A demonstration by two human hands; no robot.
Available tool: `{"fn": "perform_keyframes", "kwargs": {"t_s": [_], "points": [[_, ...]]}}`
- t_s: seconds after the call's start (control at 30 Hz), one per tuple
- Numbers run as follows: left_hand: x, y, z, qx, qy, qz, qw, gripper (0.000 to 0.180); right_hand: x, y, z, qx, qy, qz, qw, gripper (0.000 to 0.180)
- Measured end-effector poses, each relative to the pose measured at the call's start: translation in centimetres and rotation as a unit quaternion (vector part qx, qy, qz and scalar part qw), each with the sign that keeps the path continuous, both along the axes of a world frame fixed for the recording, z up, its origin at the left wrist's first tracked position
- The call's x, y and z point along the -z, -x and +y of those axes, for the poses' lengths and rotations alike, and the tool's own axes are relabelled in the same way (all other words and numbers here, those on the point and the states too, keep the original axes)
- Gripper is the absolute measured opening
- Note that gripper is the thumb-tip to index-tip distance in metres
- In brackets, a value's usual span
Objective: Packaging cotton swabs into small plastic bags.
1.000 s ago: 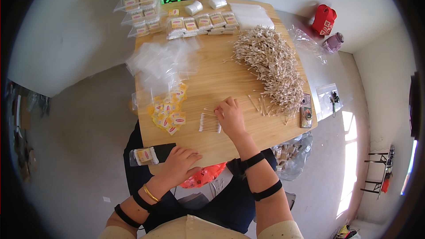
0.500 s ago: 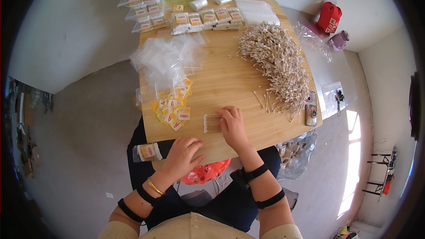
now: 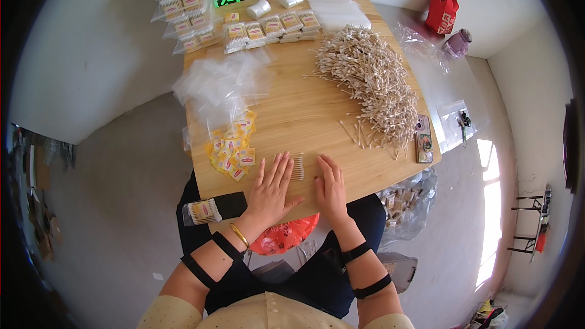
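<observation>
A small row of cotton swabs [image 3: 298, 167] lies side by side on the wooden table [image 3: 292, 103] near its front edge. My left hand [image 3: 274, 186] is laid flat with fingers extended, covering the left part of the row. Just right of the swabs, apart from them, my right hand [image 3: 331, 190] rests on the wood with its fingers stretched out and nothing in it. A big heap of loose swabs [image 3: 372, 79] spreads over the right side. Small yellow cards [image 3: 233, 153] are scattered left of my left hand.
Clear plastic bags [image 3: 219, 85] lie at the left, behind the cards. Filled swab packs [image 3: 271, 26] line the back, beside more stacked packs [image 3: 177, 6]. One pack [image 3: 203, 211] sits on a black box-like object [image 3: 234, 204] at the front left. A phone [image 3: 423, 140] lies at the right edge.
My left hand has moved right and forward onto the row of swabs. My right hand has let go of the row and shifted slightly right. The whole view has shifted a little.
</observation>
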State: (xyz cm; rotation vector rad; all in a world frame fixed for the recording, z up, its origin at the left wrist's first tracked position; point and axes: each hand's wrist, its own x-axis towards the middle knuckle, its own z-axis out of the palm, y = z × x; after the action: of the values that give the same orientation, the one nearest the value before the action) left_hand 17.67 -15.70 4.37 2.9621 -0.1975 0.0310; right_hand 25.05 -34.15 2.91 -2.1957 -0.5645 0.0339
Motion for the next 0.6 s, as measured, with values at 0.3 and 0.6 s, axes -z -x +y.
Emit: {"fn": "perform_keyframes", "kwargs": {"t_s": [0.3, 0.6], "points": [[-0.1, -1.7, 0.5, -0.028, 0.074, -0.035, 0.996, 0.093, 0.3, 0.4, 0.8, -0.026, 0.027, -0.052, 0.998, 0.056], [0.5, -2.1, 1.6, 0.022, 0.051, 0.012, 0.998, 0.089, 0.3, 0.5, 0.6, -0.032, 0.044, -0.051, 0.997, 0.061]]}}
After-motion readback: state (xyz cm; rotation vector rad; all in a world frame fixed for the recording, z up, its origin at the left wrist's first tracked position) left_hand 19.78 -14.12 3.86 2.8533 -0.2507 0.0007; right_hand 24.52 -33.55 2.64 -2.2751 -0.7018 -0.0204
